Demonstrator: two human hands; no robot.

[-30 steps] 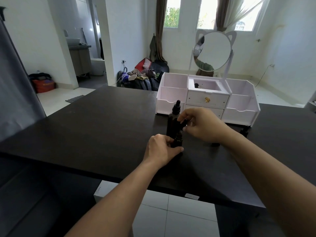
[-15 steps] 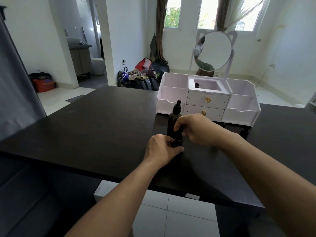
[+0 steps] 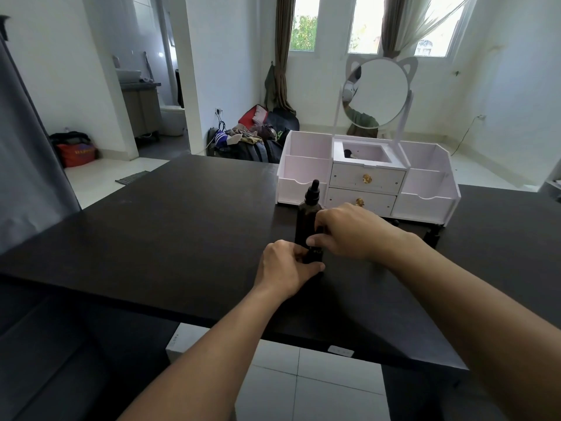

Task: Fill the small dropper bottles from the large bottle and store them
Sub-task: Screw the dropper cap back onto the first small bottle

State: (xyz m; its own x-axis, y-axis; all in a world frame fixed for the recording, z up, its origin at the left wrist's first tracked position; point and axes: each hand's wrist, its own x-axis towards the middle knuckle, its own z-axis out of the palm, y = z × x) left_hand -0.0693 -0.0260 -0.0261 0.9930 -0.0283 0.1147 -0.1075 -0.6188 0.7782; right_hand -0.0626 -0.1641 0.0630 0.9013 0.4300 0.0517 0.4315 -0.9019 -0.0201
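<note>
A small dark dropper bottle (image 3: 314,254) stands on the black table (image 3: 182,226). My left hand (image 3: 287,267) grips its body from the left. My right hand (image 3: 346,230) comes down over it and pinches its top with thumb and fingers; the cap itself is hidden. Right behind stands the large dark bottle (image 3: 305,218) with its dropper cap on, upright and free of both hands. Further small dark bottles (image 3: 432,235) stand on the table right of my right wrist, in front of the white organizer (image 3: 425,196).
The white organizer carries two drawers with gold knobs, open side bins and a round cat-eared mirror (image 3: 376,92); a dark item lies in its top middle compartment (image 3: 349,153). The table's near edge (image 3: 303,335) runs below my forearms. Bags lie on the floor beyond.
My right hand has dropped from beside the large bottle's shoulder down onto the top of the small bottle. My left hand has kept its hold.
</note>
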